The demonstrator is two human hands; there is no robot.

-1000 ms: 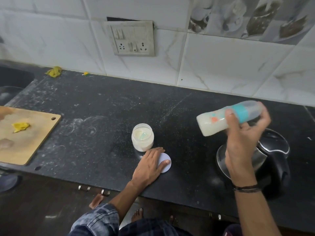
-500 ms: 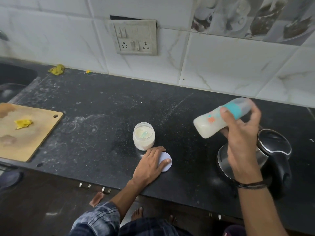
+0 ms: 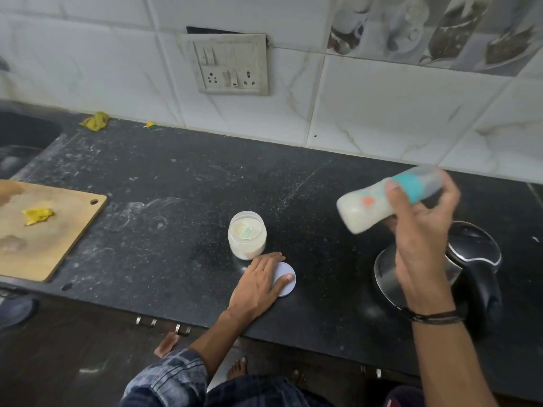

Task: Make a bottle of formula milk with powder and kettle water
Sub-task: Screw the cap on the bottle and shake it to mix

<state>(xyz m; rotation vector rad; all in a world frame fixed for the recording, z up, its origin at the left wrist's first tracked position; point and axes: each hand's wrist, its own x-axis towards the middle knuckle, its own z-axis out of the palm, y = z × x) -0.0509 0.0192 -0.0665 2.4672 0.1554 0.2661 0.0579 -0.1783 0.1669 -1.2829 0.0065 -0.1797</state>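
My right hand grips a baby bottle with a teal collar, tilted almost sideways in the air, its base to the left; white milk fills its lower part. Below that hand stands the steel and black kettle, lid shut. An open jar of white powder with a pale scoop inside stands mid-counter. My left hand rests flat on the jar's white lid, which lies on the black counter just in front of the jar.
A wooden cutting board with a yellow scrap lies at the left, beside a dark sink. A wall socket panel sits on the tiled wall behind. Powder dust streaks the counter. The counter's front edge runs under my left wrist.
The bottle in my right hand has shifted slightly, swinging left and down and then back up, staying tilted. My left hand stays on the lid.
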